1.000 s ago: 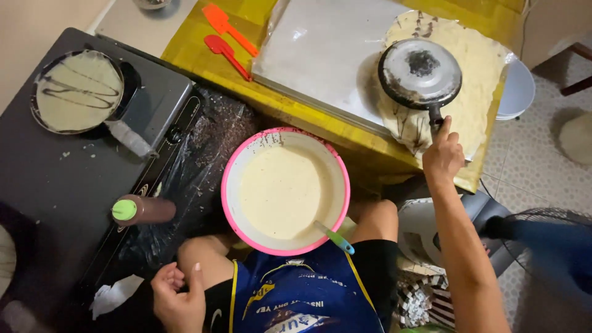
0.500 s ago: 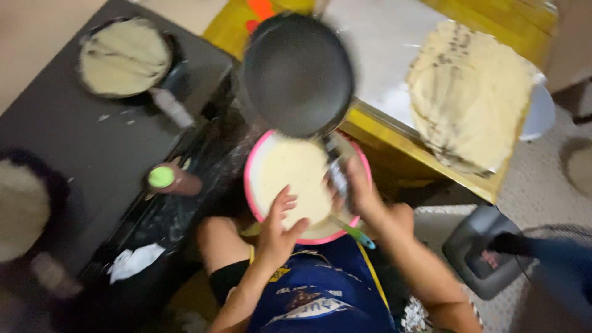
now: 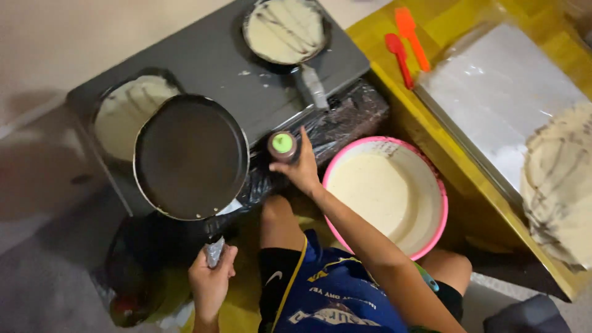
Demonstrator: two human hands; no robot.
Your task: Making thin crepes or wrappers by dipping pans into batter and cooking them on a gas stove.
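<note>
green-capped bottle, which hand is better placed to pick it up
Right. The right hand already touches the green-capped bottle by the stove, while the left hand is busy gripping the handle of the empty black pan.

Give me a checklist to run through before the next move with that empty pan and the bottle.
1. Grip on the pan: left hand is closed around the handle of the empty black pan. Ok.
2. Pan surface: dark and bare, with no batter on it. Ok.
3. Bottle: right hand is on the green-capped bottle; cap looks on. Whether the grip is firm: cannot tell.
4. Room on the stove: both spots hold pans with crepes. Not ok.
5. Batter supply: pink bowl holds plenty. Ok.
6. Heat on: cannot tell.
</note>
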